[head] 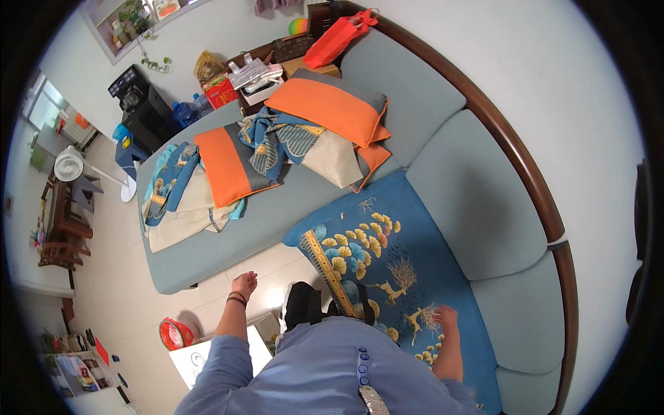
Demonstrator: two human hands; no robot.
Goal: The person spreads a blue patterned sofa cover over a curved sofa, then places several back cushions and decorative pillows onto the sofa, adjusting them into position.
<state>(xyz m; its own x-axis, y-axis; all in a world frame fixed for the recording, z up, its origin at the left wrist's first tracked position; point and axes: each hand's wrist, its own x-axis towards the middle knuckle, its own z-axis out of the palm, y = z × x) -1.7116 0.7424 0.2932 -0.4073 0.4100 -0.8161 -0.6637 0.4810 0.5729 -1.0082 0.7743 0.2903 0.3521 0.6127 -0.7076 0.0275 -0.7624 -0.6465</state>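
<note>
A blue sofa cover (pixel 430 249) with yellow ginkgo leaves and deer lies spread over the seat in front of me and to my right. My right hand (pixel 447 316) is over this cover, fingers apart and holding nothing; whether it touches the cloth I cannot tell. Out over the tiled floor, my left hand (pixel 245 285) hangs with loosely curled fingers and nothing in it. Ahead, orange-and-grey cushions (pixel 327 106) rest on the grey-blue sofa (pixel 181 275). Crumpled blue and beige covers (pixel 332 158) lie beneath and between them, with more folded fabric (pixel 176 207) at left.
A white table (pixel 189 358) and a red-lined bin (pixel 176 333) stand at my left. Farther off are a white fan (pixel 69 164) and a black water dispenser (pixel 150 111). A red bag (pixel 334 41) sits in the sofa's far corner. Dark wooden trim (pixel 519 150) edges the backrest.
</note>
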